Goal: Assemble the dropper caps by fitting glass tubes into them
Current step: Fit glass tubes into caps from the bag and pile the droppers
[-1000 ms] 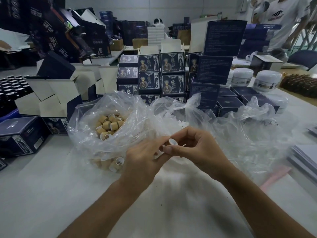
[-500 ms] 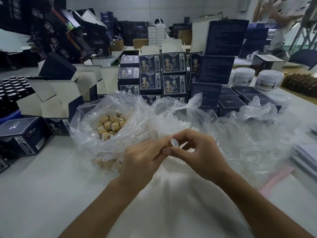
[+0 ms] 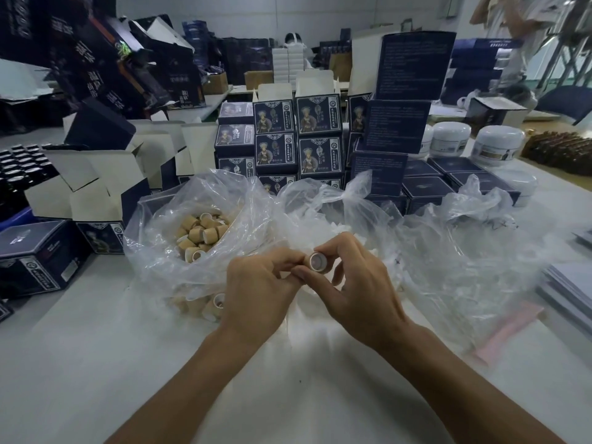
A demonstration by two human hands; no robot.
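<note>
Head view: right hand (image 3: pixel 362 283) pinches cap (image 3: pixel 317 261).

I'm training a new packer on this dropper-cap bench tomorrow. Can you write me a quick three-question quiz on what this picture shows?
1. True or false: the right hand pinches a small round cap, its open end facing the camera.
2. The tan caps sit where? A) in an open clear plastic bag B) in a blue box C) loose on the table
3. Fill in: the left hand has its fingertips touching the right hand's ____.

Key: 1 true; 2 A; 3 thumb. Whether the left hand holds a glass tube cannot be told; its fingers hide anything there.
</note>
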